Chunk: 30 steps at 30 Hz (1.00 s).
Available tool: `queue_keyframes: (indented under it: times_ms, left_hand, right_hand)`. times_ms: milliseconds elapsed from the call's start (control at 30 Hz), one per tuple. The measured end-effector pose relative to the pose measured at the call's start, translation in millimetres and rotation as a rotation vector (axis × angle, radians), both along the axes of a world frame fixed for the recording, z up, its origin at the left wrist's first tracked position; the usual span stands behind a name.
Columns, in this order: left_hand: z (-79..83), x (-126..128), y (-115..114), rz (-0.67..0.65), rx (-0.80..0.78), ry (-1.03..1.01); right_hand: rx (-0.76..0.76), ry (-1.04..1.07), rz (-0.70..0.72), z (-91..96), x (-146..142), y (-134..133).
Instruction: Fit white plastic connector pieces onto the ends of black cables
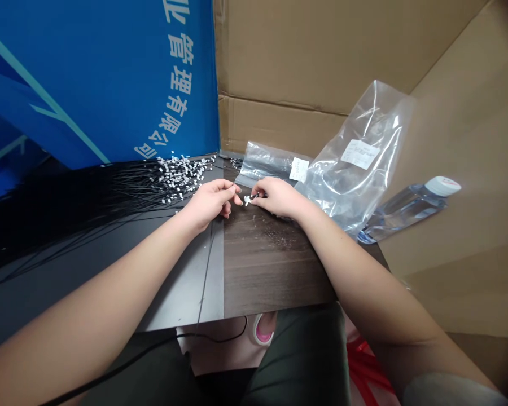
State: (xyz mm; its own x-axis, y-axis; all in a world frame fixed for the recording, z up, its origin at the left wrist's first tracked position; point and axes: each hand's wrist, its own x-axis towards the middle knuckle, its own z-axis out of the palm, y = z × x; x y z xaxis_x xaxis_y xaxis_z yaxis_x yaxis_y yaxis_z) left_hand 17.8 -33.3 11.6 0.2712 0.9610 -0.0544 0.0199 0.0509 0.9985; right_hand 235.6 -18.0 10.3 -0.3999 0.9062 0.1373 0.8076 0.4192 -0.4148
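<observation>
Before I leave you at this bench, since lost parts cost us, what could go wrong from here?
The small white connector at the right hand is tiny and could slip from the fingers. The loose heap of white connectors lies at the back of the table, so tugging a black wire could scatter it. Another black wire trails over the table's front edge and might snag.

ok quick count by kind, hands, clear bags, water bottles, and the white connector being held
hands: 2
clear plastic bags: 2
plastic water bottle: 1
white connector held at the fingertips: 1
total: 6
</observation>
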Motion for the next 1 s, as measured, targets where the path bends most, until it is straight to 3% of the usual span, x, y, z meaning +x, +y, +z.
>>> queue_keyframes:
  times_ms: [233, 567, 667, 800, 900, 1000]
  left_hand:
    - [-2.7, -0.1, 0.6, 0.021, -0.018, -0.049]
    - [-4.1, 0.8, 0.5, 0.101, -0.042, -0.124]
    - [-8.6, -1.6, 5.1, 0.132, -0.022, -0.156]
    - [-10.6, -2.8, 7.0, 0.131, 0.061, -0.225]
    - [-7.0, 1.3, 1.7, 0.071, 0.07, -0.327]
    - [-3.4, 7.1, -5.4, 0.046, 0.051, -0.388]
  right_hand:
    - [0.044, 0.15, -0.058, 6.6, -4.7, -6.0]
    - [0.075, 0.115, 0.088, -5.0, -3.4, -2.0]
    - [0.07, 0.117, 0.072, -1.6, -5.7, -5.2]
    - [-0.089, 0.397, 0.006, 6.7, -15.0, -13.8]
    - [-0.198, 0.699, 0.085, 8.2, -25.5, -19.0]
    - [-0.246, 0.861, 0.163, 4.1, -35.3, -20.8]
